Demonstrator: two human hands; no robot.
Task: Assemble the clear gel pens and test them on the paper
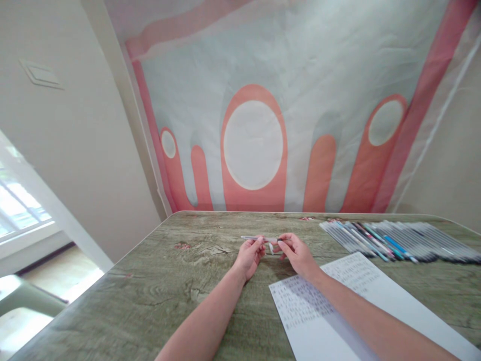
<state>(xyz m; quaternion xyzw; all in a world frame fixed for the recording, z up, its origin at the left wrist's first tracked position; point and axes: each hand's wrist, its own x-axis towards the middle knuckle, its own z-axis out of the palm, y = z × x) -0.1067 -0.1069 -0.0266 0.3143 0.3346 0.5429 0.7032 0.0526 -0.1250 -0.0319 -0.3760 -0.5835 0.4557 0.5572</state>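
Note:
A thin, pale pen (246,237) is held level above the wooden table (180,291), its narrow end pointing left. My left hand (248,259) pinches it near the middle with thumb and fingers. At the other end, my right hand (299,256) has its fingertips closed on the pen's dark end; whether that part is a separate cap I cannot tell. A small white piece (271,248) shows between the two hands, too small to name. Beneath my right forearm lies a white sheet of paper (311,331) with rows of handwriting.
Many pens (409,238), mostly clear with dark ends and several coloured, lie side by side at the table's right rear. Behind the table hangs a red and grey printed backdrop (255,200). A pale green stool (33,296) stands on the floor at left.

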